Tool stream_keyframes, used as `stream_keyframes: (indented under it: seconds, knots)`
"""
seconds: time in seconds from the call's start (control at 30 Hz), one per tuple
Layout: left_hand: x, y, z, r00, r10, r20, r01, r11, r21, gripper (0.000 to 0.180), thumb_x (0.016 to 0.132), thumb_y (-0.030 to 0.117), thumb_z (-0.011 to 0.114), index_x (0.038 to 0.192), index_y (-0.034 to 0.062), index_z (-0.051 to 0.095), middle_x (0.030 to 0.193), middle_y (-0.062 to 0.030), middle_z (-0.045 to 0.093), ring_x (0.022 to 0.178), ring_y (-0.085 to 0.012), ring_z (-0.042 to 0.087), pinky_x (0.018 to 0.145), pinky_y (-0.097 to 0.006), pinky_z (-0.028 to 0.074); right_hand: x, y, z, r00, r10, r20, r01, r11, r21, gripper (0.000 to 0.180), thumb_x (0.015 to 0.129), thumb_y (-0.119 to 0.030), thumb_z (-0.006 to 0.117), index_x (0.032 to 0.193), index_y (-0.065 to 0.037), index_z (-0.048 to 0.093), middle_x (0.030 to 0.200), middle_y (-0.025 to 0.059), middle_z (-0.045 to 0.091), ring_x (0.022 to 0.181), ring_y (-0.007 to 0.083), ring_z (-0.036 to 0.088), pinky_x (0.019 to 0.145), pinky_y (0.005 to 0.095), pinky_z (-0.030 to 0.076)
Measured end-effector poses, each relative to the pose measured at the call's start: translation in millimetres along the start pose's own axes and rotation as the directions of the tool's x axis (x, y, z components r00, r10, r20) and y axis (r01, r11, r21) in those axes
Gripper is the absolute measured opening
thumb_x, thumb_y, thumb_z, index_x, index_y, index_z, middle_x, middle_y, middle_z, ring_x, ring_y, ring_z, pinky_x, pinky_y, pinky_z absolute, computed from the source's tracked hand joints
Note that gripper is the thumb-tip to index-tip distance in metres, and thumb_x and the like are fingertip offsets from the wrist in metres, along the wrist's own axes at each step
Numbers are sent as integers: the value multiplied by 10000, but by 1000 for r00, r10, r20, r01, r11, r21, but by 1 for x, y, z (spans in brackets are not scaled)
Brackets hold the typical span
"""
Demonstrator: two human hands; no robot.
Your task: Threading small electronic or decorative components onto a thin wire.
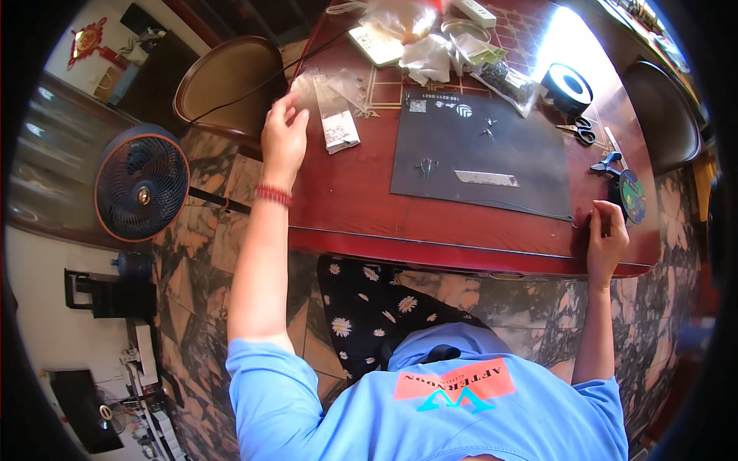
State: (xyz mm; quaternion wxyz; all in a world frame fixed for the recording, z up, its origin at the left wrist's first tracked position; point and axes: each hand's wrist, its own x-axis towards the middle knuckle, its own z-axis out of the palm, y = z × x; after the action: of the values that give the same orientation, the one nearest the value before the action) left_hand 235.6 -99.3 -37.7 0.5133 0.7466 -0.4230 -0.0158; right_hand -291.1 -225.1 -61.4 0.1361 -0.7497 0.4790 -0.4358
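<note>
My left hand (283, 146), a red beaded bracelet on its wrist, is raised at the table's left side. Its fingers are slightly curled and apart, beside a clear plastic bag (351, 91) and a white paper-like packet (339, 132). At the right front edge is my right hand (606, 242), its thumb and index finger bent toward each other; whatever they hold is too small to make out. Just left of it, a thin dark cord (530, 212) ends on the black mat (484, 154). Small wiry pieces (427, 167) and a flat silvery strip (487, 178) lie on that mat.
Along the table's right side are a black tape roll (567, 88), scissors (584, 131), blue-handled pliers (606, 163) and a round green spool (632, 196). Plastic bags (427, 58) crowd the far side. A fan (143, 183) and a chair (229, 88) stand left.
</note>
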Motion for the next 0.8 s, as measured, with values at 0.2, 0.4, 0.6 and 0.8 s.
stream_keyframes:
  seconds: [0.2,0.4,0.6,0.8]
  knots:
    - [-112,57,-33,962,246,121,-273,891,363,208,941,48,625,1130,71,710,1010,-111,655,944,-283,645,838,-387,523,0,2,1,999,-21,-28,20,998,-53,101,944,-16,645,1036,-48,672,899,45,673,782,109,628,672,248,486]
    - [-156,60,-32,950,242,197,-311,789,530,352,956,242,671,1295,147,669,1111,-60,604,1002,-253,566,881,-388,476,1,7,2,998,-66,-21,63,992,-106,110,942,-10,637,1040,-46,672,912,42,662,768,114,616,679,246,487]
    - [-158,61,-24,932,269,241,-361,687,630,400,952,355,659,1309,174,671,1100,-34,574,993,-238,542,856,-387,468,2,3,5,992,-121,-28,117,986,-117,113,933,-4,641,1034,-44,672,901,28,649,721,96,580,652,235,470]
    - [-167,62,-22,945,270,185,-325,716,617,364,947,287,687,1289,164,682,1129,-38,580,990,-231,559,852,-367,483,1,-1,2,994,-99,-36,94,986,-135,112,917,-3,653,1019,-46,670,893,25,635,678,92,561,624,238,460]
